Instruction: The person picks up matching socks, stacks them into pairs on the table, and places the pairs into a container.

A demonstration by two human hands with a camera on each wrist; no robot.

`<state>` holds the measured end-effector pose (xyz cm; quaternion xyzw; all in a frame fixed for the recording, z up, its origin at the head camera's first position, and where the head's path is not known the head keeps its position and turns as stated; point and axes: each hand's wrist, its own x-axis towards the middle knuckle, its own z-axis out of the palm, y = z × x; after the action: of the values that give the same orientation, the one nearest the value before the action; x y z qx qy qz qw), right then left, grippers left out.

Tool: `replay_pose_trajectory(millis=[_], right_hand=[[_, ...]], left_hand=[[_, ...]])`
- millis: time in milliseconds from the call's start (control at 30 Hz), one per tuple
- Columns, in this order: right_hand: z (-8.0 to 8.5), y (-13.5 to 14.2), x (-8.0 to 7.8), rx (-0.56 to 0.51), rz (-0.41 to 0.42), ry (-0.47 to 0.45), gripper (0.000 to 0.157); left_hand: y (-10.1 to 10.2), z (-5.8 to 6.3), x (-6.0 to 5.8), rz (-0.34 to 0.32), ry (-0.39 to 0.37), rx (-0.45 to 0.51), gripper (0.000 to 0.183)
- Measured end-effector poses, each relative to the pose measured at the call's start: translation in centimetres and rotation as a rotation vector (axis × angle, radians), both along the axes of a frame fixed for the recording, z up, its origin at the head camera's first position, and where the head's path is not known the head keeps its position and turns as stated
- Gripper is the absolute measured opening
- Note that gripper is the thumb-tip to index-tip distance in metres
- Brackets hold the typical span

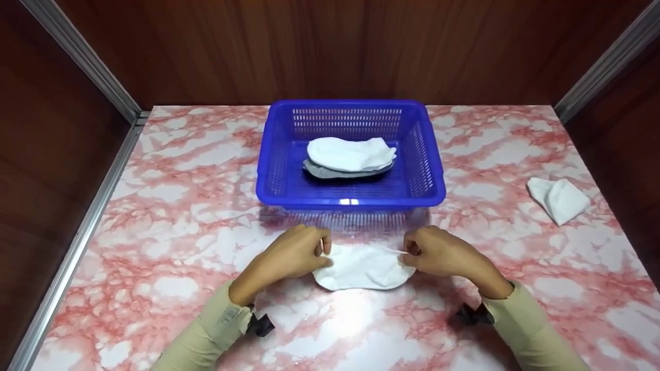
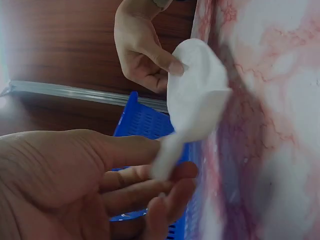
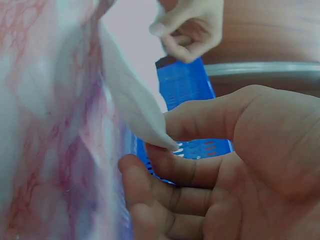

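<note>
A white ankle sock is stretched sideways between both hands, just in front of the basket. My left hand pinches its left end between thumb and fingers; in the left wrist view the thumb lies over the fabric. At the other end, my right hand pinches the sock, and the right wrist view shows a corner of the cloth between thumb and index finger. Inside the blue basket a white sock lies on top of a grey one.
A folded white cloth piece, perhaps another sock, lies at the right of the red-and-white marbled table. Brown wood panels enclose the back and sides, with metal rails along the edges.
</note>
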<state>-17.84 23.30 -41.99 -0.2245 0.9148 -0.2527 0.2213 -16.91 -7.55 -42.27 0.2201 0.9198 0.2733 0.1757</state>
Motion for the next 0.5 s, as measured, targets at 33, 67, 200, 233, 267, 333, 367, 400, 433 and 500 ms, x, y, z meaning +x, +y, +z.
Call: replay_pose_trajectory(millis=[33, 67, 200, 233, 267, 333, 367, 400, 433, 500], right_hand=[[-0.1, 0.0, 0.0, 0.009, -0.009, -0.011, 0.012], [-0.2, -0.1, 0.0, 0.013, -0.016, -0.016, 0.012], [-1.1, -0.6, 0.6, -0.018, -0.026, 0.028, 0.022], [-1.3, -0.8, 0.7, -0.028, -0.018, 0.052, 0.025], [-1.6, -1.0, 0.9, -0.043, -0.002, 0.082, 0.027], [-2.0, -1.4, 1.1, -0.071, 0.034, 0.137, 0.028], [-2.1, -1.5, 1.1, -0.079, 0.05, 0.156, 0.027], [-2.2, -1.6, 1.1, -0.089, 0.069, 0.163, 0.026], [-2.2, -1.6, 1.0, -0.097, 0.086, 0.167, 0.025], [-2.1, -1.5, 0.9, -0.109, 0.11, 0.157, 0.022]], left_hand=[[0.0, -0.2, 0.0, -0.007, -0.007, -0.015, 0.021], [-0.1, -0.5, -0.1, -0.008, -0.016, -0.022, 0.024], [0.3, -1.4, -0.1, 0.018, -0.022, -0.026, 0.029], [0.4, -1.5, -0.1, 0.021, -0.017, -0.023, 0.029], [0.4, -1.7, -0.1, 0.023, -0.015, -0.023, 0.028], [0.5, -1.9, -0.2, 0.006, -0.008, -0.031, 0.024], [0.4, -1.9, -0.2, -0.007, -0.008, -0.031, 0.022], [0.3, -1.9, -0.3, -0.02, -0.012, -0.031, 0.019], [0.2, -1.8, -0.3, -0.034, -0.014, -0.031, 0.017], [-0.1, -1.6, -0.4, -0.062, -0.019, -0.029, 0.012]])
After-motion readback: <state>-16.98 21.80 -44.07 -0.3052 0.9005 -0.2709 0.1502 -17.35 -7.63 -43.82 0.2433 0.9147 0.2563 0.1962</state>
